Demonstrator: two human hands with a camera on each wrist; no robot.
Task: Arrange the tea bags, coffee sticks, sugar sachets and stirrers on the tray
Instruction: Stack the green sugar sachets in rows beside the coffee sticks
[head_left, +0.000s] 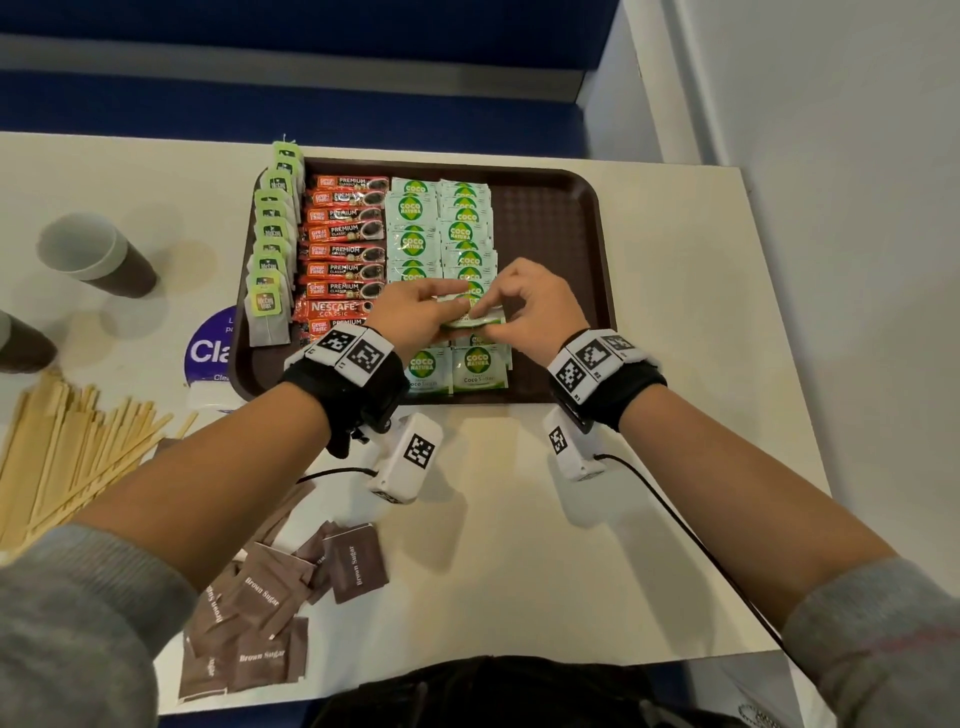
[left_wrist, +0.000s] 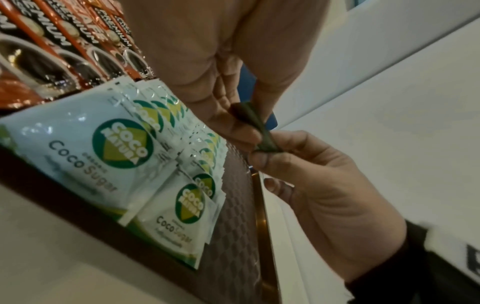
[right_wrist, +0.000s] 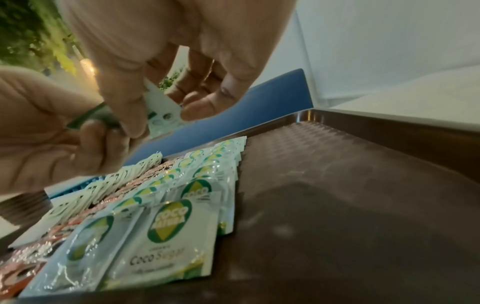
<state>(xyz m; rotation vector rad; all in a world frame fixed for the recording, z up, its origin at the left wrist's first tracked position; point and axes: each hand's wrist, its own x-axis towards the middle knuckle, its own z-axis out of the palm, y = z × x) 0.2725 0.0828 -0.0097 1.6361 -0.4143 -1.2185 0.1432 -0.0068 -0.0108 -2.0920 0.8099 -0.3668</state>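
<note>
A brown tray (head_left: 550, 223) holds a column of green-tagged tea bags (head_left: 270, 244), a column of red coffee sticks (head_left: 345, 249) and two columns of white-green coco sugar sachets (head_left: 415, 228). Above the near end of the right sachet column, my left hand (head_left: 441, 306) and right hand (head_left: 501, 306) both pinch a small stack of coco sugar sachets (head_left: 472, 319). The left wrist view shows the stack's dark edge (left_wrist: 249, 123) squeezed between fingertips of both hands. In the right wrist view the held sachets (right_wrist: 163, 105) sit under my right thumb and fingers, above the laid rows (right_wrist: 182, 226).
Wooden stirrers (head_left: 67, 452) lie heaped on the table at the left. Brown sugar sachets (head_left: 275, 613) are scattered near the front edge. Two paper cups (head_left: 93, 254) stand left of the tray, by a blue round sticker (head_left: 213, 343). The tray's right third (right_wrist: 337, 185) is bare.
</note>
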